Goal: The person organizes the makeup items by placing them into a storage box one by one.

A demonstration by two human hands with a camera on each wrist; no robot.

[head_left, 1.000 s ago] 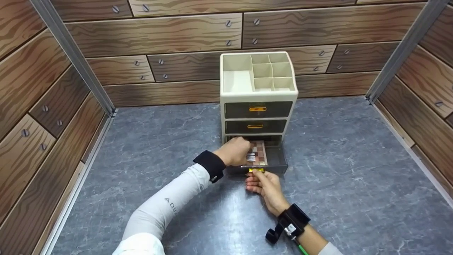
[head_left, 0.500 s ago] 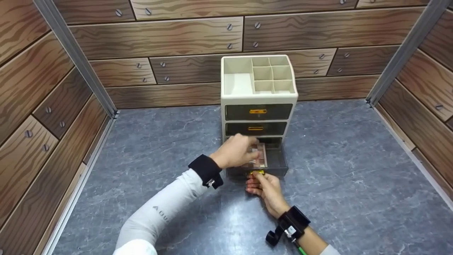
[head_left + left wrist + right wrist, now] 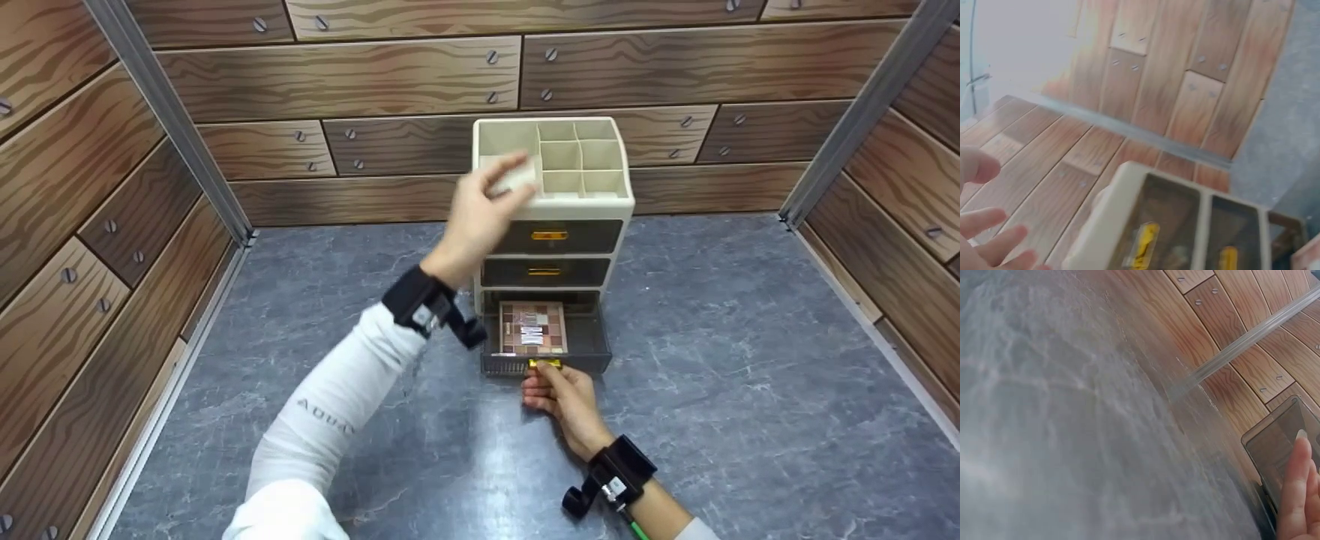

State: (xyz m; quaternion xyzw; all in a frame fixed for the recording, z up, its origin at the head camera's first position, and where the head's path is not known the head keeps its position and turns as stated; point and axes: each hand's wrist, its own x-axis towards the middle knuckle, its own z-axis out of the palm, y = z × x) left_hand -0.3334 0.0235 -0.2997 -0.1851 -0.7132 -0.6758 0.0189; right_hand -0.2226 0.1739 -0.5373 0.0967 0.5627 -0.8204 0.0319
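A cream drawer organizer (image 3: 555,204) stands near the back wall, its bottom drawer (image 3: 589,334) pulled out. In that drawer lies a flat eyeshadow palette (image 3: 517,330) with brown and pink squares. My right hand (image 3: 574,409) pinches the yellow handle (image 3: 553,363) of the drawer, thumb on top. Raised in front of the organizer's upper left, my left hand (image 3: 480,214) overlaps its large top compartment. The left wrist view shows the left fingers (image 3: 1002,244) spread and holding nothing, beside the organizer's upper drawer fronts.
Two closed dark drawers (image 3: 517,271) with yellow handles sit above the open one. The top tray (image 3: 562,157) is split into several compartments. Wood-patterned walls (image 3: 405,75) with metal corner posts enclose the grey marbled table (image 3: 735,360).
My left hand has come up out of the bottom drawer, leaving the palette there, and risen in front of the organizer's top. The right hand stays on the drawer handle.
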